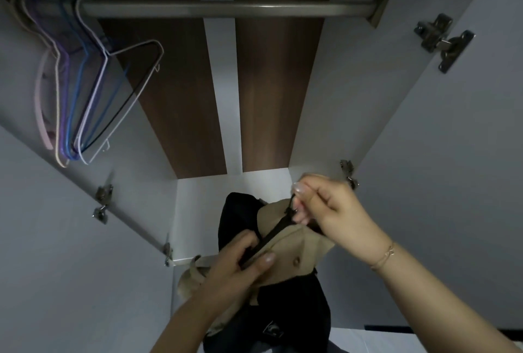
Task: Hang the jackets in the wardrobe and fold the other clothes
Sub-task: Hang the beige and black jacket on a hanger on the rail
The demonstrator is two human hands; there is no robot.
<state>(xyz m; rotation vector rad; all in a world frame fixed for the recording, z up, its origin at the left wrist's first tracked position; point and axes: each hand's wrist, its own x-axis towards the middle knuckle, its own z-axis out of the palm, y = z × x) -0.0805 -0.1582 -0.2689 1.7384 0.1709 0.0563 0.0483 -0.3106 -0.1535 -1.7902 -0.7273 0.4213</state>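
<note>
1. A person stands at an open wardrobe [441, 154], both bare hands raised before its white floor, working a black hanger [276, 232] into a beige-and-black jacket [288, 251].
2. The right hand [331, 205] pinches the hanger's upper end between thumb and curled fingers, near the lower hinge [349, 174] on the wardrobe's right wall; a thin bracelet [385, 256] circles its wrist.
3. The left hand [240, 262] grips the hanger's lower end together with the jacket's fabric, fingers curled around both.
4. The jacket hangs between the two hands, low at the wardrobe's front edge, its black part draping down toward the bottom of the frame.
5. Above, a metal rail [226, 9] spans the wardrobe; at its left end a bunch of empty hangers [85, 92] in pink, purple, blue and white dangles against the left wall.
</note>
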